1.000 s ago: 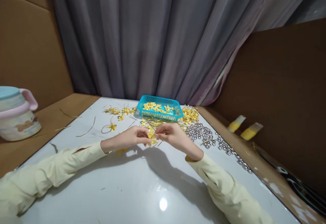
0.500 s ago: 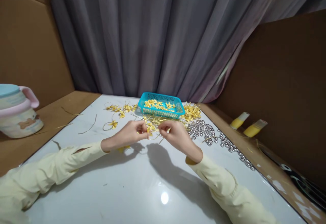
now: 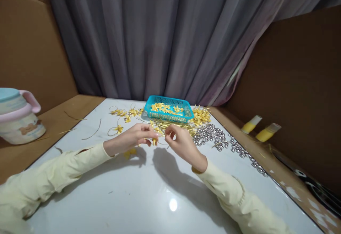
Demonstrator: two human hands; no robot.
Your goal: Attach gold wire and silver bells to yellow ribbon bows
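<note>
Above the white table, my left hand (image 3: 134, 137) has its fingers stretched toward the right, thumb beneath. A small yellow ribbon flower (image 3: 155, 141) is at its fingertips. Facing it, a small gap away, my right hand (image 3: 183, 144) is closed in a pinch, thumb against forefinger; whatever thin thing it holds is too small to make out. Just behind both hands lies a bundle of gold wire ties (image 3: 173, 126). Another yellow flower (image 3: 130, 152) rests on the table below my left wrist.
A turquoise basket (image 3: 191, 115) with yellow flowers stands at the back. Yellow flowers (image 3: 201, 115) are heaped on its right, and flowers with looped ties (image 3: 118, 129) lie at left. Silver beads (image 3: 213, 136) spread along the right edge. A lidded cup (image 3: 20, 120) stands far left.
My left fingers have straightened and loosened from their tighter pinch, with the hand slightly raised. The right hand stays pinched and has shifted very little.
</note>
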